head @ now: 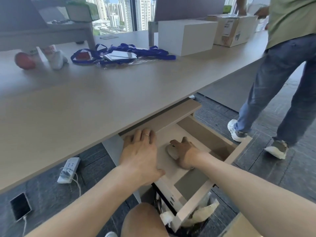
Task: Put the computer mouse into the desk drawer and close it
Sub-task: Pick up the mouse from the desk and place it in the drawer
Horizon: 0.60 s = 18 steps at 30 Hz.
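The desk drawer [239,150] stands pulled out beneath the long beige desk [85,103], its inside pale wood. A light grey computer mouse [171,151] lies on the drawer floor. My right hand [183,153] is wrapped over the mouse from the right, fingers curled on it inside the drawer. My left hand [141,153] rests flat, fingers spread, on the drawer's left side near the desk's underside, holding nothing; a ring shows on one finger.
A person in jeans and white shoes [277,100] walks on the floor right of the drawer. Blue lanyards [123,53], a white box [186,36] and a cardboard box [234,29] lie on the desk. A power strip [68,170] and phone [20,206] lie on the floor at left.
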Tool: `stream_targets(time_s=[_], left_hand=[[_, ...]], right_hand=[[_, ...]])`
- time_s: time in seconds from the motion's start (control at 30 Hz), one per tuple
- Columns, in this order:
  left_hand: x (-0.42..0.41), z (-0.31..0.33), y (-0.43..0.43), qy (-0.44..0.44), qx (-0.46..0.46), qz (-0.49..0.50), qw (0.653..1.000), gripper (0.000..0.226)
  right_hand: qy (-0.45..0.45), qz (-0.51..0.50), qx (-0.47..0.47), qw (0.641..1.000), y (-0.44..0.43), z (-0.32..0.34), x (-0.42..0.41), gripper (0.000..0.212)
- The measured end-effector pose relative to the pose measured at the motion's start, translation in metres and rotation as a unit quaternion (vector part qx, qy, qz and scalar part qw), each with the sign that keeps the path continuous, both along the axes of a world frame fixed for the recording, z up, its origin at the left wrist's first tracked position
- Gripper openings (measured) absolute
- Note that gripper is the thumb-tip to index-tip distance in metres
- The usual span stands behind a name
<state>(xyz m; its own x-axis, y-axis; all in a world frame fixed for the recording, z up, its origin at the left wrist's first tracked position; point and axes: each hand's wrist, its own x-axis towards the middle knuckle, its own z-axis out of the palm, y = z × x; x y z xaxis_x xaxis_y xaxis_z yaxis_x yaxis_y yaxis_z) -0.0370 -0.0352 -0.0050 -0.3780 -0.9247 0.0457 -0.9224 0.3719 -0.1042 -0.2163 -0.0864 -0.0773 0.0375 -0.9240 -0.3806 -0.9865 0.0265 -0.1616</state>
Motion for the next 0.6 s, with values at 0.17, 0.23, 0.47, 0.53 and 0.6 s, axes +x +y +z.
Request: stream_targets(time_s=[0.17,0.23,0.47,0.53,0.6], left_hand=[[0.002,-0.003,0.000,0.008,-0.006,0.000,1.000,0.117],[0.002,-0.003,0.000,0.007,-0.007,-0.001,1.000,0.118],[0.002,-0.003,-0.001,0.003,-0.009,-0.005,1.000,0.117],[0.002,-0.004,-0.001,0.004,-0.008,-0.005,1.000,0.117],[0.002,-0.003,-0.001,0.004,0.001,-0.001,1.000,0.117]], right_hand=[[0.017,0.013,-0.029,0.999,-0.005,-0.009,0.001,0.075],[0.018,0.012,-0.029,0.999,-0.006,-0.011,0.002,0.073],[0.019,0.011,-0.018,1.000,-0.003,-0.005,0.002,0.080],[0.007,0.006,-0.018,1.000,0.000,0.005,-0.001,0.089],[-0.020,0.005,-0.041,0.999,0.006,0.025,-0.010,0.090]])
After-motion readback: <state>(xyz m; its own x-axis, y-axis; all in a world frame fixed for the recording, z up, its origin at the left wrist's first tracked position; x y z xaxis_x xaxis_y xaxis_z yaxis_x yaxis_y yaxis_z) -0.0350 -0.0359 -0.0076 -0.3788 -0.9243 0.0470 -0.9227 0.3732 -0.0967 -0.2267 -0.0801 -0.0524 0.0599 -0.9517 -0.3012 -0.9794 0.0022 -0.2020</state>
